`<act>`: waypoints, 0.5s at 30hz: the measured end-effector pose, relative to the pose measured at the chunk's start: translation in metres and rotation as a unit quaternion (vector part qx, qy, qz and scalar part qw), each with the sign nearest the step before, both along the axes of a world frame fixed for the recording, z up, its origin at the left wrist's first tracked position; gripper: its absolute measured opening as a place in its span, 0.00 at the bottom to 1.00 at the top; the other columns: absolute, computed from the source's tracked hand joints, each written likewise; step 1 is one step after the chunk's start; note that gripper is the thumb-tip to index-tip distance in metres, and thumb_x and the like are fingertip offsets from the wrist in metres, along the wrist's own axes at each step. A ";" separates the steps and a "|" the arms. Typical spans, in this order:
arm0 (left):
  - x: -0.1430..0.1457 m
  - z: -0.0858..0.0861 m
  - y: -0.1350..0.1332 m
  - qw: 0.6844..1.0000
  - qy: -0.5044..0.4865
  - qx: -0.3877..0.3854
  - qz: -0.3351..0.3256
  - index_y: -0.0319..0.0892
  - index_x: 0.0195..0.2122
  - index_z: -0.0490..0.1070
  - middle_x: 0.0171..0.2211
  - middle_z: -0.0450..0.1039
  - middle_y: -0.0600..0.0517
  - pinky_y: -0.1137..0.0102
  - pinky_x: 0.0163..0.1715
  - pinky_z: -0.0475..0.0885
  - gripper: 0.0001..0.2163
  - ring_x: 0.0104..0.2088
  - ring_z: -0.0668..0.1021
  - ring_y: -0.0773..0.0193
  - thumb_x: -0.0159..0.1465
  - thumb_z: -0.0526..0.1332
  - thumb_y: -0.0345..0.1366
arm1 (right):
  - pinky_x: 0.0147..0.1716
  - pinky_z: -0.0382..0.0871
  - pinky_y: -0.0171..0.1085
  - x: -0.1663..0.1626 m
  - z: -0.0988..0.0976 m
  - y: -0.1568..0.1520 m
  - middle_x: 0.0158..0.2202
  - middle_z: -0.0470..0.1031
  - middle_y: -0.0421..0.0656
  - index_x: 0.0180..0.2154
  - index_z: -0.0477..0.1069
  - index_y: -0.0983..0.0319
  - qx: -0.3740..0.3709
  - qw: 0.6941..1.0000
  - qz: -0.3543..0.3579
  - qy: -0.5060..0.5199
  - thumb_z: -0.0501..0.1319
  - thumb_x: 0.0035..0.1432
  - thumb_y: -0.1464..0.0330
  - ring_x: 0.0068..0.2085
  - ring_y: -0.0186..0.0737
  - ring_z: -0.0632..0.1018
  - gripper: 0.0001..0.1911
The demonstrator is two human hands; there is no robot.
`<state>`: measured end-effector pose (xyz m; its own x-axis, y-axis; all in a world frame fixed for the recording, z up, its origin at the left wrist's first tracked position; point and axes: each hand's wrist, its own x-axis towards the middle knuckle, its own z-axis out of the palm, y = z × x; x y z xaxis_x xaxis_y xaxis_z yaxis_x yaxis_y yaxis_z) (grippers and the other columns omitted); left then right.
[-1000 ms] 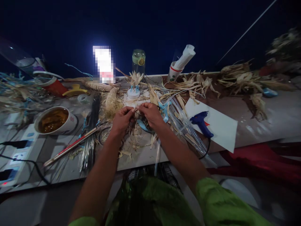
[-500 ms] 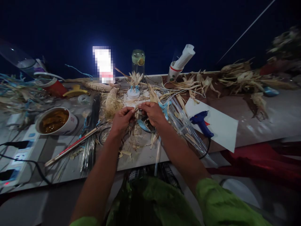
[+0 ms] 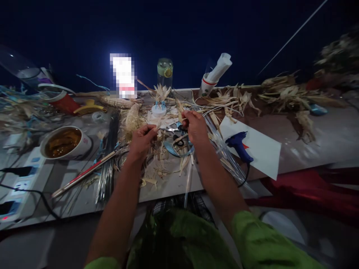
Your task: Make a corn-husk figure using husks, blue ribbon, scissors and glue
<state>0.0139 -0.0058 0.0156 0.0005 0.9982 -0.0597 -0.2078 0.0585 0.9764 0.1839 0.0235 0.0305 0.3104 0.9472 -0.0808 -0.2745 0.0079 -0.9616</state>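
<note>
My left hand (image 3: 141, 140) is pinched shut on a small piece of dry corn husk (image 3: 156, 127) above the littered table top. My right hand (image 3: 195, 127) has its fingers closed on another strip of husk (image 3: 180, 110), a little to the right and farther back. Between the two hands lies a pair of scissors (image 3: 173, 131) with dark handles, on husk scraps and a blue ribbon (image 3: 176, 151). A small white base with a husk flower (image 3: 159, 108) stands just behind the hands.
A bowl of brown liquid (image 3: 63, 142) sits left, with a bundle of thin rods (image 3: 108, 164) and a power strip (image 3: 17, 186). A blue glue gun (image 3: 238, 144) lies on white paper (image 3: 260, 153) to the right. Corn cobs, a jar (image 3: 165, 73), a paper cup (image 3: 207, 86) and husk piles line the back.
My hands were pinched together on one husk piece; they have parted, the right hand moving right and back with a strip, which uncovers the scissors between them.
</note>
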 end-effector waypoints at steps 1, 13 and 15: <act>-0.001 0.002 0.000 1.000 -0.002 -0.005 0.006 0.38 0.25 0.70 0.16 0.63 0.58 0.80 0.14 0.54 0.09 0.16 0.64 0.76 0.48 0.66 0.37 | 0.19 0.55 0.27 0.003 0.002 -0.001 0.22 0.65 0.33 0.27 0.65 0.63 0.008 0.999 0.011 -0.029 0.58 0.48 0.63 0.19 0.23 0.62 0.08; -0.009 0.001 0.006 0.994 -0.108 -0.003 0.004 0.38 0.25 0.69 0.18 0.65 0.57 0.79 0.14 0.57 0.09 0.14 0.63 0.79 0.46 0.67 0.34 | 0.42 0.63 0.43 0.028 0.016 -0.016 0.44 0.71 0.52 0.43 0.71 0.62 -0.044 0.648 0.222 -0.727 0.57 0.52 0.61 0.46 0.48 0.71 0.18; -0.009 -0.001 0.007 0.994 -0.105 -0.005 -0.001 0.38 0.25 0.69 0.18 0.65 0.57 0.79 0.14 0.57 0.09 0.14 0.63 0.79 0.47 0.67 0.35 | 0.43 0.62 0.45 0.026 0.014 -0.020 0.45 0.70 0.52 0.44 0.70 0.61 -0.041 0.596 0.225 -0.770 0.55 0.53 0.59 0.48 0.51 0.69 0.19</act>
